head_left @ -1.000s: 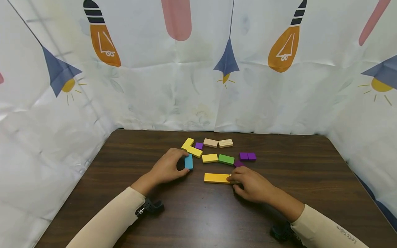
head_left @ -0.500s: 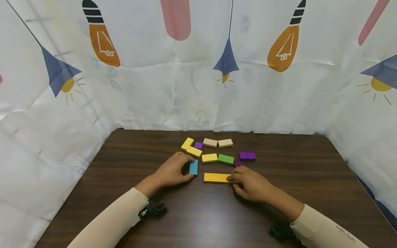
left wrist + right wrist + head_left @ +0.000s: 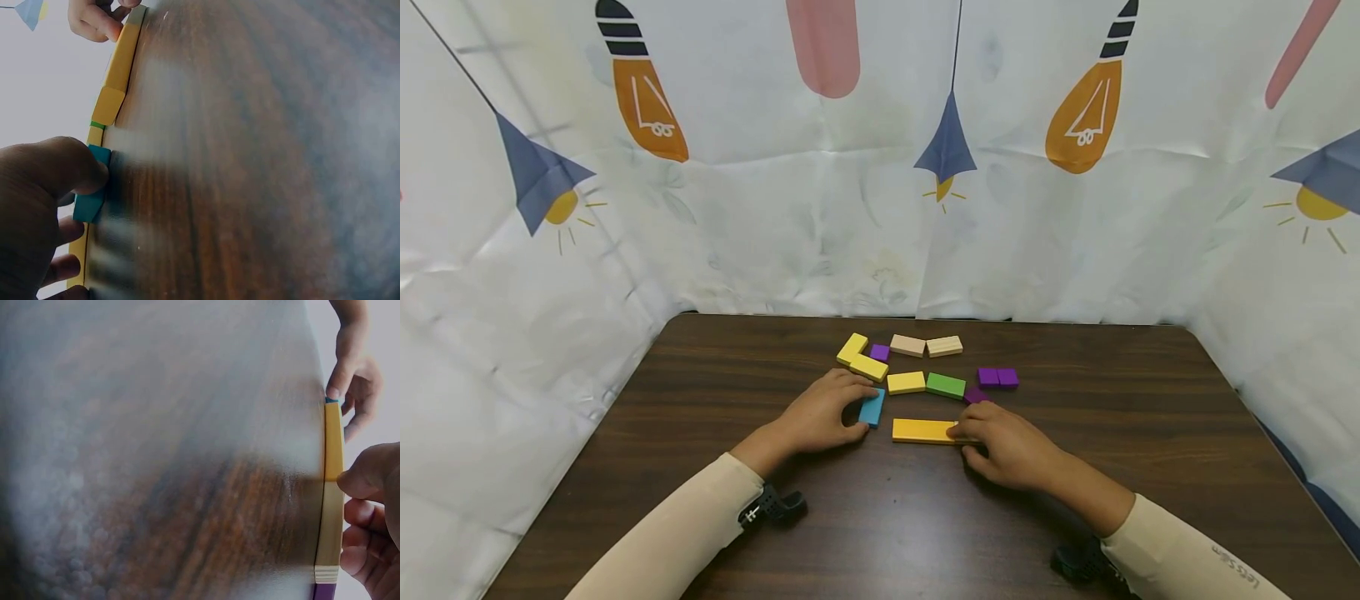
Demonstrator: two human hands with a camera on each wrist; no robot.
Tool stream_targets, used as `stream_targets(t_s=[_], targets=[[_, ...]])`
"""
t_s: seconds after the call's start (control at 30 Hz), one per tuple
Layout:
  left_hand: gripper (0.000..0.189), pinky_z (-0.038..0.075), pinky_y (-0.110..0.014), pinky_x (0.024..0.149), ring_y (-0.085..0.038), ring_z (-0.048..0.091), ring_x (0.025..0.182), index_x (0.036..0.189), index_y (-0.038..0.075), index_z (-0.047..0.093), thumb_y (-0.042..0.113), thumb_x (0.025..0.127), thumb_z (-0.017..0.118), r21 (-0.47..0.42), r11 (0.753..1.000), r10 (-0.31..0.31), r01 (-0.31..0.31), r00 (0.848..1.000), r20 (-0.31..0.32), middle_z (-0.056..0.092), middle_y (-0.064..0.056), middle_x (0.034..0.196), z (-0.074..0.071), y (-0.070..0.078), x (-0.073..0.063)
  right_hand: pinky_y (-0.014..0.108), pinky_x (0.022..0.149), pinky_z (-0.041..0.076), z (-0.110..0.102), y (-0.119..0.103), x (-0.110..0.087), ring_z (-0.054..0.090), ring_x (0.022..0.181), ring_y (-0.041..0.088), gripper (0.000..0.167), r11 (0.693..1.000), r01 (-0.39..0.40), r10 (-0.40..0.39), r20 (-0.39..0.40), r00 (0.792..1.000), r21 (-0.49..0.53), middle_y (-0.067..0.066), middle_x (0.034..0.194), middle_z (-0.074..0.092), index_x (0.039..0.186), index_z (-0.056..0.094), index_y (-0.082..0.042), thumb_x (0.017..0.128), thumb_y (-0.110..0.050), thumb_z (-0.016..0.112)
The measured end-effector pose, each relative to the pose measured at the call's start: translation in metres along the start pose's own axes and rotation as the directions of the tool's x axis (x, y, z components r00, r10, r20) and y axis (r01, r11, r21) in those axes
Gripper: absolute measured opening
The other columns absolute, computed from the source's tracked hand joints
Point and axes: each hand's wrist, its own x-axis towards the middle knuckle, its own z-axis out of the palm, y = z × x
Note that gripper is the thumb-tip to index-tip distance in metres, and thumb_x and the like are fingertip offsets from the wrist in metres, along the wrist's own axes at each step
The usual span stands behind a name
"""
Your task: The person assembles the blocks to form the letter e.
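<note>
My left hand (image 3: 823,412) pinches a blue block (image 3: 872,408) between thumb and fingertips, just left of the yellow block's end. In the left wrist view the blue block (image 3: 94,200) is low at the tabletop, partly covered by the thumb. The yellow block (image 3: 921,431) lies lengthwise in front of me. My right hand (image 3: 1011,446) holds at its right end, fingertips at the seam with a plain wooden block. That plain block (image 3: 329,531) is mostly hidden by the hand in the head view; beyond it the right wrist view shows a purple block (image 3: 324,591).
Behind the hands lie a yellow block (image 3: 906,382), a green block (image 3: 946,385) and a dark purple block (image 3: 976,396). Farther back are two plain wooden blocks (image 3: 907,346), more yellow blocks (image 3: 852,347), a purple block (image 3: 880,353) and two purple blocks (image 3: 997,378) side by side.
My left hand has carried the blue block rightward and a little toward me, and the block has turned slightly. The right hand and the yellow block stay where they were.
</note>
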Motion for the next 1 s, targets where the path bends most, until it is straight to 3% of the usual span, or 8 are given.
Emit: stream_targets(t_s=[0.5, 0.83, 1.0], targets=[[0.046, 0.044, -0.056, 0.102, -0.032, 0.052, 0.123, 0.132, 0.011, 0.069, 0.015, 0.087, 0.07, -0.02, 0.995, 0.095, -0.096, 0.993, -0.065, 0.065, -0.008, 0.125, 0.006, -0.01, 0.001, 0.034, 0.08, 0.054, -0.001, 0.0, -0.001, 0.056, 0.095, 0.011, 0.022, 1.0, 0.015, -0.015, -0.012, 1.0, -0.007, -0.004, 0.106, 0.063, 0.113, 0.076, -0.011, 0.091, -0.011, 0.074], [0.046, 0.043, -0.053, 0.105, -0.029, 0.052, 0.126, 0.134, 0.014, 0.068, 0.015, 0.088, 0.071, 0.003, 1.0, 0.018, -0.018, 1.0, 0.003, 0.064, -0.006, 0.129, -0.001, -0.002, 0.002, 0.034, 0.081, 0.054, -0.001, -0.001, -0.001, 0.055, 0.094, 0.01, 0.023, 1.0, 0.011, -0.011, -0.004, 1.0, -0.006, -0.004, 0.105, 0.062, 0.114, 0.076, -0.011, 0.091, -0.011, 0.073], [0.047, 0.043, -0.052, 0.105, -0.028, 0.052, 0.126, 0.136, 0.014, 0.066, 0.016, 0.089, 0.071, 0.008, 1.0, 0.009, -0.009, 1.0, 0.014, 0.063, -0.005, 0.131, -0.001, -0.003, 0.002, 0.035, 0.082, 0.054, 0.0, 0.0, 0.0, 0.056, 0.096, 0.011, 0.023, 1.0, 0.009, -0.009, -0.006, 1.0, -0.01, -0.004, 0.106, 0.063, 0.114, 0.076, -0.012, 0.091, -0.011, 0.073]])
